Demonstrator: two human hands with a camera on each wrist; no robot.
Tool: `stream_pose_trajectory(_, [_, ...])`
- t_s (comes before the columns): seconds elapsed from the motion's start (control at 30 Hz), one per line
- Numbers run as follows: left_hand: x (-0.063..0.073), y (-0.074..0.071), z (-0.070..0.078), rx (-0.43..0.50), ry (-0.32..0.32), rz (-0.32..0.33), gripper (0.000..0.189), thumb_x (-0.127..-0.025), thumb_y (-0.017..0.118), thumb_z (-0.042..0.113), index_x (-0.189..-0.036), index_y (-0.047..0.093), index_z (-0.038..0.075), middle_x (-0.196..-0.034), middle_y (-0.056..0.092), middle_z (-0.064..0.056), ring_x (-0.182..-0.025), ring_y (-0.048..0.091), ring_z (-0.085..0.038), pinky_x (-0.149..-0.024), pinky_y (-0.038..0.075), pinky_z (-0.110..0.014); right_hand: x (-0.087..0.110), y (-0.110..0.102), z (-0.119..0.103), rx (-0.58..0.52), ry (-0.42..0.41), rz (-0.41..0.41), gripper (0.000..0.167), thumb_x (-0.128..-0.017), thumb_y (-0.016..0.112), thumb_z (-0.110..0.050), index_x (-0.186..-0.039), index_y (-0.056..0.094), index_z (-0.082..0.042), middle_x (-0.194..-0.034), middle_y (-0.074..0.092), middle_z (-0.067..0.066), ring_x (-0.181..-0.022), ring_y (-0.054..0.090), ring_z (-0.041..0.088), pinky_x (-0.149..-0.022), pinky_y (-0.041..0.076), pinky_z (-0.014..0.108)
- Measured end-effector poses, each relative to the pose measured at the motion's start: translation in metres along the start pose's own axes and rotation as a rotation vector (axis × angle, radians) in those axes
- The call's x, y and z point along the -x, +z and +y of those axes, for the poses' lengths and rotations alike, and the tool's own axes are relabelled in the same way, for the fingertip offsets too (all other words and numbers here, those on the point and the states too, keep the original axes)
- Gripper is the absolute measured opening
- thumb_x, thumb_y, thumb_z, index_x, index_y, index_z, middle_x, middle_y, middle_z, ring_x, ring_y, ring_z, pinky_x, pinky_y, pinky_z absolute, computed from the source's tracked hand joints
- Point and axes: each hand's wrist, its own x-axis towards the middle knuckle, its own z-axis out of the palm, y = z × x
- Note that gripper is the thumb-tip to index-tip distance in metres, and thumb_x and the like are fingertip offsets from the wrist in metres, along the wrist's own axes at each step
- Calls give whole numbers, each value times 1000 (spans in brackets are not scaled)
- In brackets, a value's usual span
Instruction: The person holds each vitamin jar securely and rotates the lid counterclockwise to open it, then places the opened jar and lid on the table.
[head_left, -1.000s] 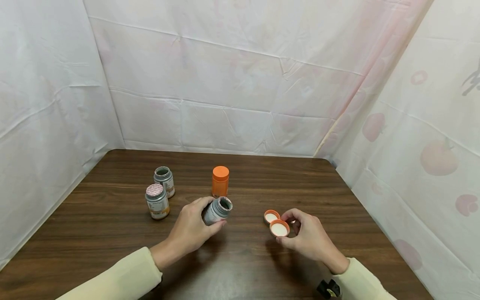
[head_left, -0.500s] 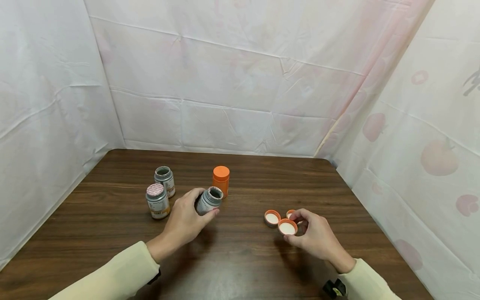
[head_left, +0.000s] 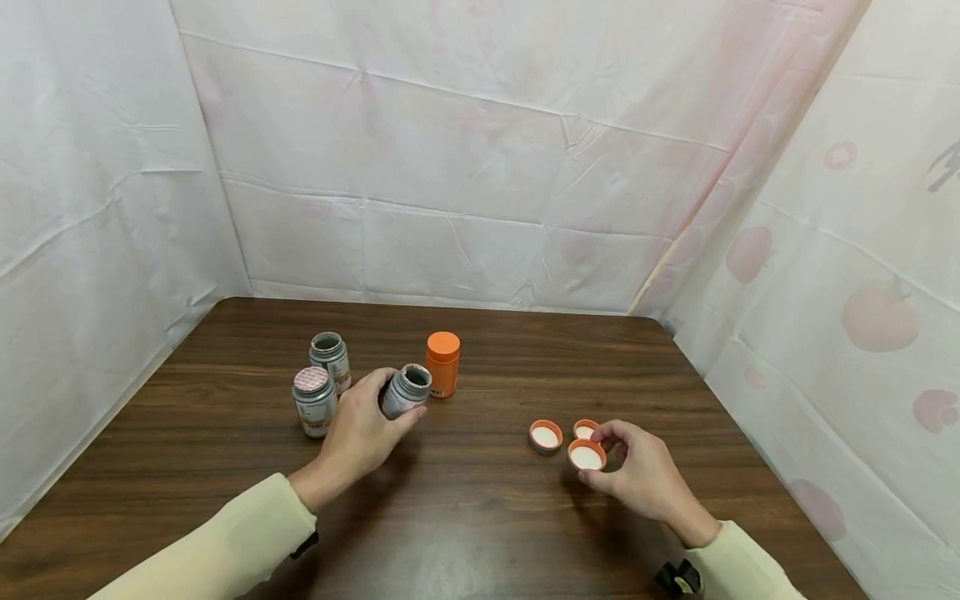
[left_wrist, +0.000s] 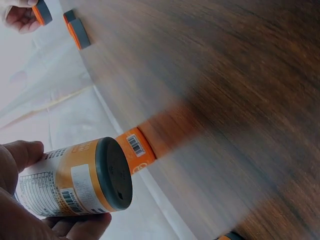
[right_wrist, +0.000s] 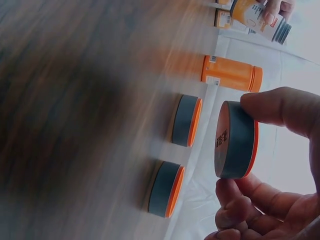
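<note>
The left hand [head_left: 358, 429] gripped a jar [head_left: 405, 396] above the tabletop [head_left: 457, 508], its long axis leaning, its open mouth [head_left: 417, 376] pointing up and rightward. The right hand [head_left: 647, 477] pinched a lid [head_left: 587, 457], hollow side up, near two other lids [head_left: 545, 436]. Between the hands was wide room. An orange bottle [head_left: 443, 367] stood beyond the jar, before the far edge [head_left: 517, 312].

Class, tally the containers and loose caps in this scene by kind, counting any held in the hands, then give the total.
Grey jars: 3
Orange bottle: 1
Loose caps: 3
Total: 7
</note>
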Motion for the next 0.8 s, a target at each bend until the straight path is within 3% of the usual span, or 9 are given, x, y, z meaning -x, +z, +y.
stream_pose_trajectory(0.23, [-5,-2,-4,-13,-46,19,53,-78,91,23,-118,65,2,-104,72,-14,-94,67,-34,-83,48,-50,1,-2,8,4,14,-14,45,-69,95,-24,-103,68,-12,-89,65,-1,-77,58,19,-67,44,27])
stream_pose_trajectory(0.5, [-10,-4,-7,31,-163,-18,57,-83,87,21,-126,58,-3,-117,67,-21,-108,63,-37,-94,48,-52,1,-3,14,18,59,-46,46,-71,94,-25,-105,67,-10,-92,66,1,-75,58,14,-66,45,27])
stream_pose_trajectory(0.8, [-15,-2,-11,19,-241,-23,58,-85,84,20,-128,54,-5,-122,64,-26,-114,60,-41,-99,46,-54,1,-3,21,51,112,-74,42,-72,92,-25,-103,67,-11,-90,65,0,-75,56,13,-66,45,28])
